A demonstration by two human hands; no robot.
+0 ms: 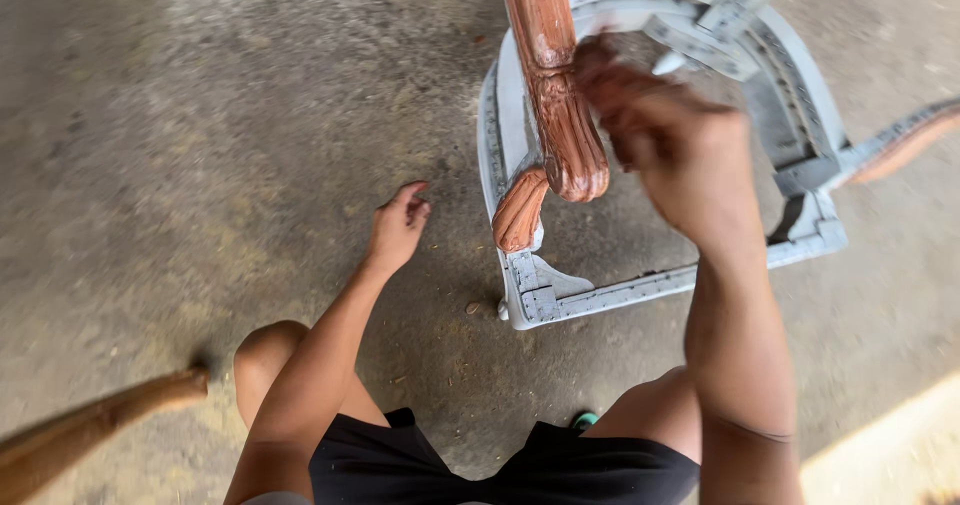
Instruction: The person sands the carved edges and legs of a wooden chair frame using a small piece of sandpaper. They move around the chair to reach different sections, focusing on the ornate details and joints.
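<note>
Item 1: chair frame (pixel 640 287), grey-primed, lying overturned on the concrete floor (pixel 200 115) directly ahead of a crouching person, seat rail studded along its edge. Item 2: carved leg (pixel 560 115), coated reddish-brown, rising toward the viewer; a 2nd coated leg (pixel 520 210) sits below it at the frame's near corner, and a 3rd (pixel 905 140) juts out at far right. Item 3: right hand (pixel 665 135), blurred, raised against the carved leg with fingers bunched and stained the same reddish colour; whether anything is pinched in that grip, I cannot tell. Item 4: left hand (pixel 400 227), held low over the floor, just left of the frame, fingers loosely curled and holding nothing, touching nothing. Item 5: brown wooden piece (pixel 90 430) lying at lower left, well apart from the rest. Risk note: the coating looks fresh, so a brush of the forearm or the free hand could smear it, and the unbraced frame could rock under pressure from the working hand and drag wet surfaces across the gritty floor.
</note>
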